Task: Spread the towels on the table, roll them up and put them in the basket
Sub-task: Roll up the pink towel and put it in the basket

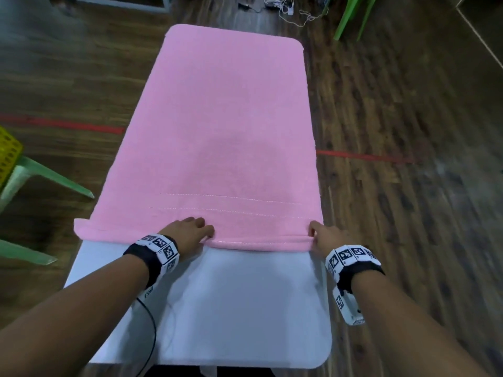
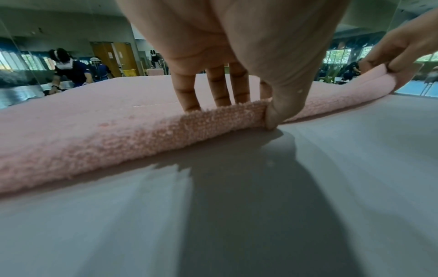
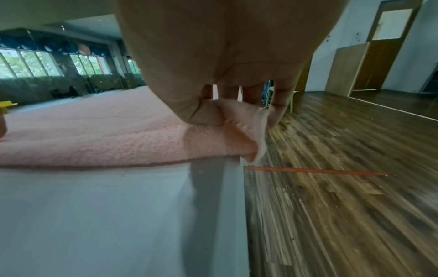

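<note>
A pink towel lies spread lengthwise over the white table. Its near edge is turned over into a thin roll. My left hand grips that roll near its middle-left, fingers on top and thumb under the fold; the left wrist view shows the thumb pressed against the rolled edge. My right hand pinches the roll's right end at the table's right edge, where thumb and fingers hold the towel corner. A yellow basket shows at the far left.
A green stool carries the yellow basket beside the table's left. Another green chair stands at the back right on the wooden floor. Red tape crosses the floor. A black cable hangs from my left wrist.
</note>
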